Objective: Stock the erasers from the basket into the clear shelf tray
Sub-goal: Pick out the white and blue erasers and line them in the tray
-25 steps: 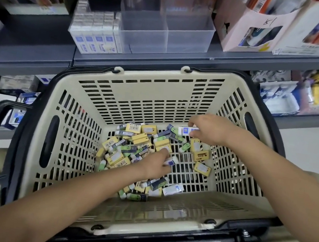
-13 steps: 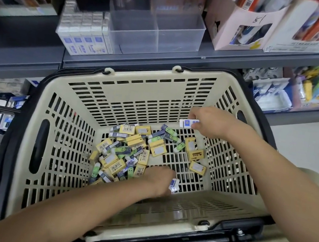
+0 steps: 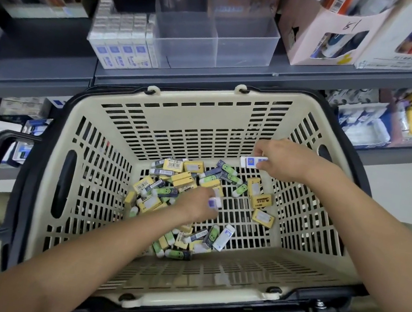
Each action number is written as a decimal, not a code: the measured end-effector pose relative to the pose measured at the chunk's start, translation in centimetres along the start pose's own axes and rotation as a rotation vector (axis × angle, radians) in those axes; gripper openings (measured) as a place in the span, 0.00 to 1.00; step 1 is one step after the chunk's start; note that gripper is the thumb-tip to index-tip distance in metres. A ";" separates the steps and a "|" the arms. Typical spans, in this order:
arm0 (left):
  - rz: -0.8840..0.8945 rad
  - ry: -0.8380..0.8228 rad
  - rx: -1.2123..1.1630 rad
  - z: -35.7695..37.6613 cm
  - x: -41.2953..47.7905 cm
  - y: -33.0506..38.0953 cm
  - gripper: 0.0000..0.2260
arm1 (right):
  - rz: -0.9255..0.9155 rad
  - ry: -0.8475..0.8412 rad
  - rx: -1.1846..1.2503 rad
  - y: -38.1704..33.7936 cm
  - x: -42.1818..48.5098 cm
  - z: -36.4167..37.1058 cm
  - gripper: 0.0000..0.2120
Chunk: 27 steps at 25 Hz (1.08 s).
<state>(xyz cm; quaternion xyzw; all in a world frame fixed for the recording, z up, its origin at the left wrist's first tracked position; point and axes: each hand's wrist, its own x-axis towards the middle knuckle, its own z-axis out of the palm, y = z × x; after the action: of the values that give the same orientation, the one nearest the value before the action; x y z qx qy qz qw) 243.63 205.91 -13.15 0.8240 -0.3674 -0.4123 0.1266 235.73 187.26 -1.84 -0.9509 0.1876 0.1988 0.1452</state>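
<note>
- Pinching a white-and-blue eraser (image 3: 253,162) in the right grip (image 3: 280,161), fingers curled round one end. Raised a little higher off the pile than a second ago, close to the far right wall of the basket (image 3: 197,117).
- Done rummaging with the left grip (image 3: 198,205) — up off the basket floor now, with a second eraser (image 3: 215,202), also white and blue, caught at the fingertips. Half a second ago, pressed down among the loose erasers (image 3: 177,178) with nothing plainly held.
- Still heaped in the basket for the most part: yellow, green and white pieces, all mixed.
- Nothing carried yet to the clear shelf tray (image 3: 216,42), sitting on the shelf just beyond the basket, its left compartment lined with a stocked row (image 3: 123,36) of white-and-blue erasers.
- Judging from this — one picking round finished, both grips loaded. Probably next: lifting both picks up to the tray, likely to the matching row.
</note>
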 end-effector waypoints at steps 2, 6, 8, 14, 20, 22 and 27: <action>0.066 -0.077 0.208 2.5 -0.3 1.0 0.16 | -0.004 -0.006 -0.002 0.0 0.0 0.1 0.05; 0.074 -0.082 0.559 4.7 0.4 2.5 0.18 | -0.001 -0.010 -0.010 0.2 0.0 0.4 0.07; 0.018 -0.109 0.313 4.1 0.5 2.4 0.17 | -0.007 -0.010 -0.009 0.3 0.0 0.4 0.07; -0.160 -0.019 -0.678 -6.7 -0.5 1.4 0.10 | -0.017 -0.013 -0.030 0.1 0.2 0.5 0.05; -0.190 0.131 -1.176 -11.8 -3.9 -1.0 0.08 | -0.001 -0.017 -0.023 -0.7 0.0 0.3 0.04; -0.184 0.158 -1.240 -11.7 -4.5 -0.6 0.08 | -0.030 0.040 0.157 -1.9 0.0 0.1 0.03; -0.123 -0.009 -1.358 -10.9 -6.3 1.2 0.20 | -0.024 0.049 0.957 -6.7 0.0 0.2 0.05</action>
<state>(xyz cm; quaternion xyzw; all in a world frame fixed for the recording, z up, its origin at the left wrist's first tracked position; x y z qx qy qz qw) 248.99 208.49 -2.00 0.5796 0.0196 -0.5614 0.5904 238.42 193.24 -0.61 -0.7838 0.2506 0.0659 0.5644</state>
